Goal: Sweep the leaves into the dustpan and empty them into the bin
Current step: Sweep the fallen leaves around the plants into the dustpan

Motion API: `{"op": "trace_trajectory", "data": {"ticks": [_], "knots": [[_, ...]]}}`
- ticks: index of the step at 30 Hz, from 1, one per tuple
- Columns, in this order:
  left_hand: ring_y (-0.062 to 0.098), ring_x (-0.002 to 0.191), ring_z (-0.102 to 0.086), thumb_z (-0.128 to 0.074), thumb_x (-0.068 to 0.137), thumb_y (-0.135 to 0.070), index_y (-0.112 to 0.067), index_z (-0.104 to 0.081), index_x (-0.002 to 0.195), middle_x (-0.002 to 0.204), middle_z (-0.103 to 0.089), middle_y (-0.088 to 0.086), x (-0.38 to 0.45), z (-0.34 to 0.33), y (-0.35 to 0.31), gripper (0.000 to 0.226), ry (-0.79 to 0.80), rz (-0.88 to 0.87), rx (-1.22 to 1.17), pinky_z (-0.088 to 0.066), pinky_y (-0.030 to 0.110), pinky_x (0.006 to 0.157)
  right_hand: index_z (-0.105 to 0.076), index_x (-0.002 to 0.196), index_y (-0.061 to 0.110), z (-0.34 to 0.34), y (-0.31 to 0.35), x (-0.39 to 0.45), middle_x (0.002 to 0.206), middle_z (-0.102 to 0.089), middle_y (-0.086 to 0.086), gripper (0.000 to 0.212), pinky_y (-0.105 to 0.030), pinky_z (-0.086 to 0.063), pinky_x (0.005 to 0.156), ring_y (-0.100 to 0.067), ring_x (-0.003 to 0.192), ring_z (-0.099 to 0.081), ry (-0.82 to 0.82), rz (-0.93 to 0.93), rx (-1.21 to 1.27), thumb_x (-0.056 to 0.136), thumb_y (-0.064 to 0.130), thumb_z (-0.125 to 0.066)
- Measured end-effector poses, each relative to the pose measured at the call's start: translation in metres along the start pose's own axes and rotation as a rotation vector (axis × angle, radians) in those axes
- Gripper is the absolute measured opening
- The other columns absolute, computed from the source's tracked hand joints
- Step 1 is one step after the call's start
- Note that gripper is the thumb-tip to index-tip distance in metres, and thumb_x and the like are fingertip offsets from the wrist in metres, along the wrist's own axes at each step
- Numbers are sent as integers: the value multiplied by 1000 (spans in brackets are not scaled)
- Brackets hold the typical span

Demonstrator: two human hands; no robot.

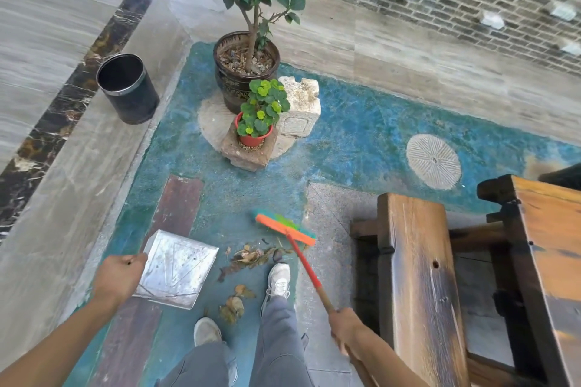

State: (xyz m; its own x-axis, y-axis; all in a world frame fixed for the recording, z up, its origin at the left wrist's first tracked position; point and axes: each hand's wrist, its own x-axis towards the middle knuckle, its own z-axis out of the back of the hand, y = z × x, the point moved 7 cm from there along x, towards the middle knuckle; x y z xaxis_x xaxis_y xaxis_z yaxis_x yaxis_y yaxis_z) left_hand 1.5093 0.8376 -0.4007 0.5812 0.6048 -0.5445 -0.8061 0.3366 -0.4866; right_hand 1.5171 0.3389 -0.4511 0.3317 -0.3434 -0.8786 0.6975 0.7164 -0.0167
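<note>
Right grip curls round the broom handle, its long axis running up-left to an orange head beyond the brown leaves. Left grip is fisted on the scuffed metal dustpan, just left of the leaves. Black bin stands far beyond across open floor; a wooden bench crowds the right.

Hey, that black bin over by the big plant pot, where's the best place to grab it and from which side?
Take the black bin by its metal-banded top rim, reaching down from above on the near side. It stands upright with its mouth open, so fingers can hook over the lip. Its smooth round wall offers no handle, and the big plant pot stands off to its right.
</note>
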Motion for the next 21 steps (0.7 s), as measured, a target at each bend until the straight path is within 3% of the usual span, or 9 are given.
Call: {"op": "trace_trajectory", "data": {"ticks": [3,7,10,11,13,14,16,18,21], "knots": [[22,49,-29,-58,87,-24,-16,-31,52,44,-28,4,0,6,20,45,6,0,-14,-26,31,53,-52,84,1,14,11,3,59,-49,-6,28,-18,-29,31,-14,30,-40,-32,-45,84,100,18,-38],[22,52,-28,-60,86,-23,-15,-31,56,49,-27,6,-1,10,46,43,9,12,-29,-22,33,54,-53,107,6,25,47,13,69,-47,-2,26,-29,-48,56,-14,55,-45,-45,-4,144,100,25,-36],[19,52,-24,-59,91,-17,-15,-28,56,51,-23,5,-3,10,71,46,18,6,-10,-19,32,54,-49,127,-8,11,60,7,52,-58,-10,37,-23,-37,42,-23,55,-57,-14,-22,57,104,9,-25],[19,52,-23,-59,91,-16,-15,-27,56,50,-22,5,-4,11,78,47,17,-1,-12,-18,32,54,-48,130,-9,0,67,3,67,-69,-16,39,-20,-38,38,-14,54,-65,21,10,32,104,7,-25],[18,51,-24,-60,91,-17,-16,-28,55,51,-25,4,-5,14,92,48,15,3,-5,-21,32,54,-59,111,1,-28,78,-6,120,-64,-22,31,-14,-40,34,6,35,-54,97,81,-37,101,9,-31],[18,50,-26,-60,91,-17,-16,-30,54,52,-28,4,-5,15,98,48,20,7,4,-23,32,54,-58,89,7,-44,78,-9,126,-60,-22,27,-16,-41,36,3,34,-54,132,115,-111,100,7,-33],[19,51,-26,-61,90,-16,-16,-31,55,52,-30,4,-6,16,107,46,33,15,17,-24,32,55,-48,72,4,-77,68,-22,105,-67,-20,30,-20,-39,42,-11,51,-62,177,71,-222,100,2,-36],[20,50,-24,-60,89,-16,-17,-30,55,48,-26,4,-9,16,108,45,44,21,17,-23,32,55,-58,99,-8,-99,57,-37,94,-66,-17,22,-19,-41,41,-19,64,-60,236,51,-218,99,4,-39],[20,50,-26,-60,84,-27,-15,-41,56,48,-32,7,-17,13,100,36,46,25,-1,-27,30,53,-59,121,-13,-122,53,-69,124,-63,-25,31,-21,-43,49,-33,87,-67,344,124,-372,96,2,-53]]}}
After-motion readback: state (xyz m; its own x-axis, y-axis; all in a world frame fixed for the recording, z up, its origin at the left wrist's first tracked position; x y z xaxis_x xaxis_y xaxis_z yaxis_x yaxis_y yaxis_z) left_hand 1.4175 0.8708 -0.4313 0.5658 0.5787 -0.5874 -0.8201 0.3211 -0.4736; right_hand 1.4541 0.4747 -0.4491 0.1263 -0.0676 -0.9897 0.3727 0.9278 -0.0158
